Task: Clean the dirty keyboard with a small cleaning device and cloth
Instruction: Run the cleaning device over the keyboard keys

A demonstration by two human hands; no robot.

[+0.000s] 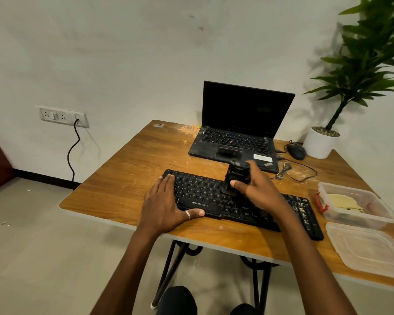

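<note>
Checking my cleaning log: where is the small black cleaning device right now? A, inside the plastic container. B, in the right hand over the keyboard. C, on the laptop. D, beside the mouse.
B: the right hand grips the cleaning device over the middle of the keyboard, while the left hand rests flat on its left end.

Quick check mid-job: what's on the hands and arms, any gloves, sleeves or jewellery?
No sleeves, gloves or watch in view on either side. The left hand wears a silver ring on the thumb; the right hand shows nothing worn.
</note>
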